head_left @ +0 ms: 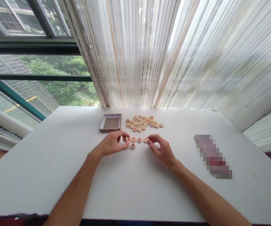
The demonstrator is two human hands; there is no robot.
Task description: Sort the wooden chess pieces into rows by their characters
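Observation:
A short row of round wooden xiangqi pieces with red characters lies across the middle of the table. My left hand [113,142] has its thumb and forefinger around the leftmost xiangqi piece [128,140]. At the other end, my right hand [161,148] pinches the edge of the rightmost piece [146,140], partly covering it. Between them sit two more red pieces, a left one [133,139] and a right one [139,140]. Just below the row, close to my left thumb, lies a piece with a black character [133,146].
Behind the row is a loose cluster of pieces [141,122], many blank side up. An open shallow box [112,123] stands left of it. On the right of the white table [116,188] lies a blurred-out flat object [213,157]. Curtains [135,56] and a window border the far edge.

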